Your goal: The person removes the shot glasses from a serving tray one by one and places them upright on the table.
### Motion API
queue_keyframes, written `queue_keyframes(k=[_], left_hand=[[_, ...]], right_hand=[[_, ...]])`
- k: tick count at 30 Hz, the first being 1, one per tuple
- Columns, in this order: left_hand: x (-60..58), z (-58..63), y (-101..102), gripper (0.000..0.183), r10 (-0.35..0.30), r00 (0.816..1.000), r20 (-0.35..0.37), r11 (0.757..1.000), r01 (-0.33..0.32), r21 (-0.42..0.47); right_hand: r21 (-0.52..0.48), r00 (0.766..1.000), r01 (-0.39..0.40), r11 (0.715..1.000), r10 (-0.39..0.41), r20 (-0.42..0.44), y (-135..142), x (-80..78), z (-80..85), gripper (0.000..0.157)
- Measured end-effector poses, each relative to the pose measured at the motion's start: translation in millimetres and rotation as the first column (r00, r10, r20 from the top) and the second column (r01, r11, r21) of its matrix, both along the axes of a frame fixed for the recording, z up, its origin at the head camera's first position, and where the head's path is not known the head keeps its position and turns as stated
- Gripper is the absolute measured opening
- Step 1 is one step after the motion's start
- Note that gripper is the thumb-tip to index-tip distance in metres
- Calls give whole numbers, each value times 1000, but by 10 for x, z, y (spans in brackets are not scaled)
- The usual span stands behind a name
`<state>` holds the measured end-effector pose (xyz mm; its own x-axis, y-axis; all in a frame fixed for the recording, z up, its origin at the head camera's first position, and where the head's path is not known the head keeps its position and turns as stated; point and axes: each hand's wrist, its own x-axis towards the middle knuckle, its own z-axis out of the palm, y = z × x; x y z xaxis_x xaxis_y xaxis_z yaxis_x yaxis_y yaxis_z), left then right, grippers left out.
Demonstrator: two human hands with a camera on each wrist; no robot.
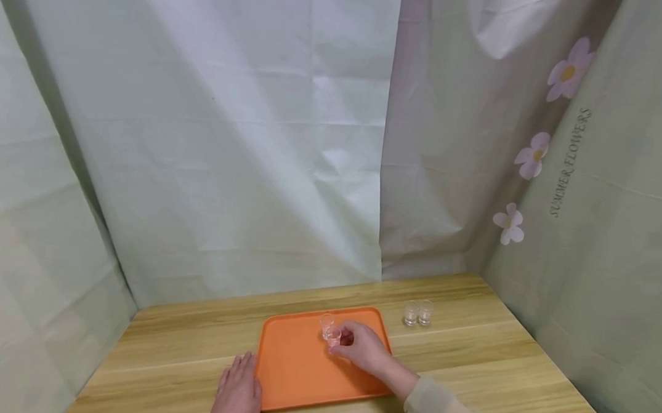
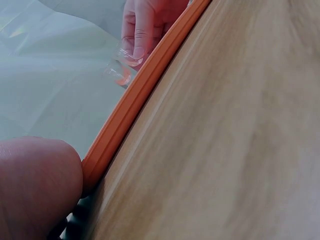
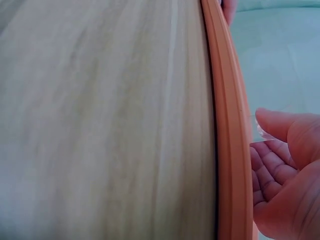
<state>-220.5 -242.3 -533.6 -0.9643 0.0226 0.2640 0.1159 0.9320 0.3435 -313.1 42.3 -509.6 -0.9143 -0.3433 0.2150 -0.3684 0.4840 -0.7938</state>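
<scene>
An orange tray (image 1: 296, 377) lies on the wooden table. Over its right half, my right hand (image 1: 366, 350) pinches a small clear shot glass (image 1: 333, 338) between thumb and fingers. Just behind that glass on the tray stands another shot glass (image 1: 326, 322), overlapping it in the head view. Both glasses show faintly above the tray rim in the left wrist view, beside the right hand's fingers (image 2: 144, 32). My left hand (image 1: 238, 390) rests at the tray's left edge with its fingers extended, the thumb (image 2: 42, 182) against the rim.
Two more shot glasses (image 1: 411, 313) stand side by side on the table (image 1: 469, 354), right of the tray's far corner. Pale curtains (image 1: 244, 166) surround the table at the back and sides, the right one printed with pink flowers (image 1: 532, 155).
</scene>
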Motion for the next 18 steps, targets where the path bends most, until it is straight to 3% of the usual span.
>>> queue_keyframes(k=[6, 12, 18], left_hand=[[-4, 1, -1, 48, -7, 1000, 11, 999, 6, 32], [-1, -22, -14, 48, 8, 1000, 12, 999, -9, 40], [-39, -31, -9, 49, 10, 1000, 12, 999, -10, 31]], right_hand=[[-9, 1000, -3, 1000, 3, -12, 58, 23, 10, 22], [-72, 998, -57, 996, 59, 23, 139, 59, 64, 20], [-64, 1000, -19, 998, 19, -6, 287, 91, 189, 20]])
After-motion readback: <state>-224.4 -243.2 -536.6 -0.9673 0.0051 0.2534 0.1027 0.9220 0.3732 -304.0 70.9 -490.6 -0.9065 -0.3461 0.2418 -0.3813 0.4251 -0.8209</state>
